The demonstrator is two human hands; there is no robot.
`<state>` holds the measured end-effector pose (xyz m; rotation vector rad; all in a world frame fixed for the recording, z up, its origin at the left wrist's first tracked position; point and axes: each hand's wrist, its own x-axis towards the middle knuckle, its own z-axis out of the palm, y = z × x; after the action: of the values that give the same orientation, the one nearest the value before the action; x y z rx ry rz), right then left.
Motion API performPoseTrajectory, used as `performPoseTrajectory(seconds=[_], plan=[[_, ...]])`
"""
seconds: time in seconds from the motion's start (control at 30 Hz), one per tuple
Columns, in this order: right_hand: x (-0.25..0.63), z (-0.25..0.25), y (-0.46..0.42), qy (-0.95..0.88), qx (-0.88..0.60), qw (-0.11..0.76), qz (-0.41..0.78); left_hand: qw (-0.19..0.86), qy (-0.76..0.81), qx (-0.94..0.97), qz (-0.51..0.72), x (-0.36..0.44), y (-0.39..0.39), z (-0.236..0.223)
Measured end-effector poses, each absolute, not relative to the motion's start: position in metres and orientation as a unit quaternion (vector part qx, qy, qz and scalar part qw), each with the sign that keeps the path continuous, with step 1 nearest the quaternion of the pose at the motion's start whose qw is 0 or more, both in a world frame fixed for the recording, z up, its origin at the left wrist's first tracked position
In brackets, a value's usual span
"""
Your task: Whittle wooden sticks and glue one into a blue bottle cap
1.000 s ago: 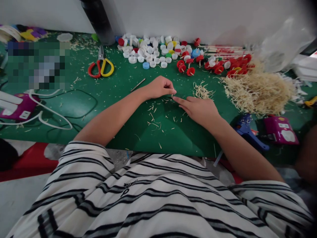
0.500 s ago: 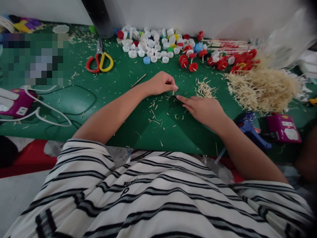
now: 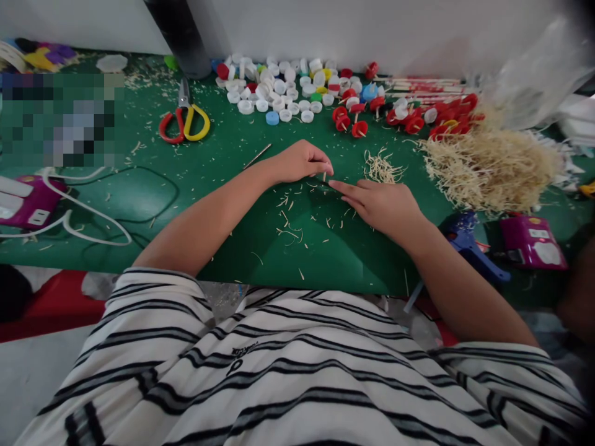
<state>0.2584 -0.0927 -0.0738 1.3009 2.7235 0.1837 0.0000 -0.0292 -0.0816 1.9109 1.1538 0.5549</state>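
Observation:
My left hand (image 3: 300, 162) rests on the green mat (image 3: 223, 204) with its fingers curled and pinched on a small wooden stick (image 3: 324, 176) that stands on the mat. My right hand (image 3: 381, 204) lies flat just to the right, fingers stretched out, its index fingertip touching a small dark piece beside the stick. Short wood splinters (image 3: 290, 223) are scattered round both hands. A small heap of wooden sticks (image 3: 381, 166) lies just behind my right hand.
Scissors (image 3: 185, 121) with red and yellow handles lie at the back left. White and coloured bottle caps (image 3: 279, 87), red caps on sticks (image 3: 409, 118), a big pile of wooden sticks (image 3: 488, 164), a blue glue gun (image 3: 467, 241), purple boxes (image 3: 532, 241) and white cables (image 3: 83, 223) surround the mat.
Both hands stay together at the same spot on the mat; only the view shifts slightly. The left pinch and the flat right hand look the same.

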Motion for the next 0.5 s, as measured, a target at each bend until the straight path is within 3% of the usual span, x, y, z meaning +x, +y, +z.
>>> performPoseTrajectory(seconds=[0.5], plan=[[0.2483, -0.0635, -0.0902, 0.892, 0.444, 0.082, 0.006, 0.416, 0.451, 0.759, 0.220, -0.0001, -0.0312, -0.0819]])
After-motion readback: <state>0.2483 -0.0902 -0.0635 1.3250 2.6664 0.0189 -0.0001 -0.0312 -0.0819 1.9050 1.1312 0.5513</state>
